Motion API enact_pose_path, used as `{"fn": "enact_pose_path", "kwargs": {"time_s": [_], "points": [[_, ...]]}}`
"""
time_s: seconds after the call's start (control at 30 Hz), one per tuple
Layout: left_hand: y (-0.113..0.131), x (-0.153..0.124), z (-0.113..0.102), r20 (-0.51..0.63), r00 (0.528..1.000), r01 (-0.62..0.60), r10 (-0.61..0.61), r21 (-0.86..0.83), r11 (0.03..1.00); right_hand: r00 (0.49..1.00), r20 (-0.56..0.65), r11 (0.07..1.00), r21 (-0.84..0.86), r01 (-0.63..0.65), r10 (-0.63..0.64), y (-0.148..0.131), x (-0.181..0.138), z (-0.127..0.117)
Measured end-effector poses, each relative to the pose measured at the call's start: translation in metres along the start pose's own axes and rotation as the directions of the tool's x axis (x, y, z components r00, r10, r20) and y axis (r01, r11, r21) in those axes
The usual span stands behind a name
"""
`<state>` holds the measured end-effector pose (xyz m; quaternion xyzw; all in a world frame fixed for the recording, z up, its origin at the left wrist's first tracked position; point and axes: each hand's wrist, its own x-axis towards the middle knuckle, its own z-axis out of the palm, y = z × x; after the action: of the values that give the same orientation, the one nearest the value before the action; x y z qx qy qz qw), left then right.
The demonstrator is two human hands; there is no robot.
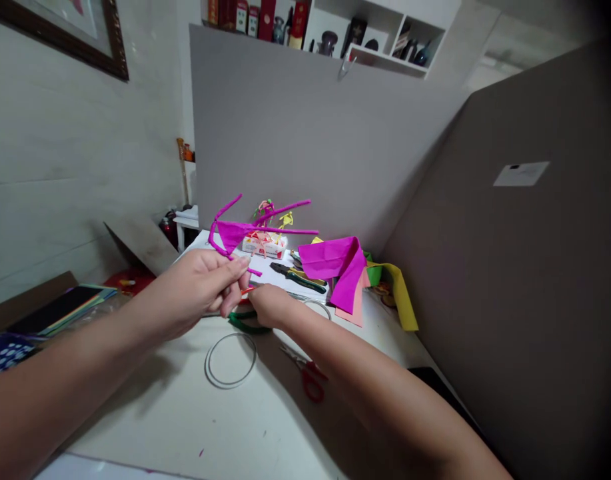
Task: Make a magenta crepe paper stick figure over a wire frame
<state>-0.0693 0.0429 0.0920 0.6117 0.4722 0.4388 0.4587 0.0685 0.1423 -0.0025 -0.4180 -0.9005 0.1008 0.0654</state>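
On the head camera my left hand (205, 283) is pinched shut on the lower stem of the magenta wire piece (235, 233), which stands up just above the grip. I judge the shaping is partway done, and a further bend calls for a second hold close beside this one. My right hand (268, 305) sits just below and right of the grip, curled over a green coil (245, 325). Its fingertips are hidden, so I cannot tell whether it grasps anything.
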Motion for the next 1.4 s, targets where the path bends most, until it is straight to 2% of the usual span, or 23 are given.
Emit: {"fn": "enact_pose_path", "kwargs": {"time_s": [0.1,0.2,0.3,0.4,0.5,0.6,0.63,0.7,0.73,0.8,0.97,1.1,1.27,1.4], "points": [[0.002,0.003,-0.001,-0.104,0.991,-0.084,0.081,-0.026,0.996,0.999,0.033,0.999,0.003,-0.036,0.036,-0.005,0.006,-0.001],[0.008,0.000,-0.001,-0.187,0.976,-0.120,0.109,-0.050,0.991,0.993,-0.055,0.992,0.077,-0.100,0.104,-0.002,-0.003,-0.008],[0.013,-0.007,-0.002,-0.246,0.958,-0.168,0.146,-0.069,0.983,0.962,-0.180,0.958,0.240,-0.159,0.205,0.009,-0.030,-0.020],[0.009,-0.014,-0.002,-0.232,0.949,-0.230,0.214,-0.042,0.972,0.932,-0.221,0.871,0.465,-0.158,0.287,0.014,-0.071,-0.030],[0.001,-0.020,0.003,-0.194,0.950,-0.249,0.244,-0.002,0.969,0.940,-0.157,0.718,0.686,-0.117,0.303,0.002,-0.118,-0.028],[-0.003,-0.027,0.016,-0.172,0.955,-0.237,0.242,0.048,0.970,0.960,-0.080,0.563,0.822,-0.088,0.268,-0.021,-0.157,-0.014],[-0.003,-0.030,0.021,-0.162,0.960,-0.220,0.228,0.066,0.973,0.965,-0.053,0.486,0.870,-0.082,0.258,-0.028,-0.168,-0.008],[-0.002,-0.036,0.032,-0.135,0.972,-0.181,0.193,0.099,0.979,0.968,0.029,0.202,0.976,-0.082,0.249,-0.038,-0.186,0.004],[-0.002,-0.039,0.037,-0.120,0.977,-0.161,0.174,0.116,0.980,0.971,0.050,0.115,0.990,-0.078,0.232,-0.042,-0.193,0.009],[-0.003,-0.043,0.045,-0.100,0.983,-0.141,0.155,0.136,0.981,0.983,0.044,0.034,0.998,-0.051,0.179,-0.045,-0.205,0.017],[-0.017,-0.045,0.055,-0.126,0.982,-0.135,0.143,0.073,0.988,0.994,-0.002,-0.008,1.000,0.003,0.108,-0.044,-0.213,0.018],[-0.025,-0.044,0.059,-0.159,0.980,-0.119,0.118,0.003,0.993,0.998,0.010,0.053,0.999,-0.013,0.057,-0.044,-0.210,0.023],[-0.024,-0.045,0.069,-0.205,0.973,-0.112,0.102,-0.038,0.993,0.983,0.047,0.161,0.984,-0.076,0.177,-0.044,-0.212,0.034],[-0.024,-0.046,0.074,-0.218,0.960,-0.172,0.175,0.033,0.985,0.981,0.026,0.204,0.977,-0.066,0.194,-0.042,-0.211,0.032]]}}
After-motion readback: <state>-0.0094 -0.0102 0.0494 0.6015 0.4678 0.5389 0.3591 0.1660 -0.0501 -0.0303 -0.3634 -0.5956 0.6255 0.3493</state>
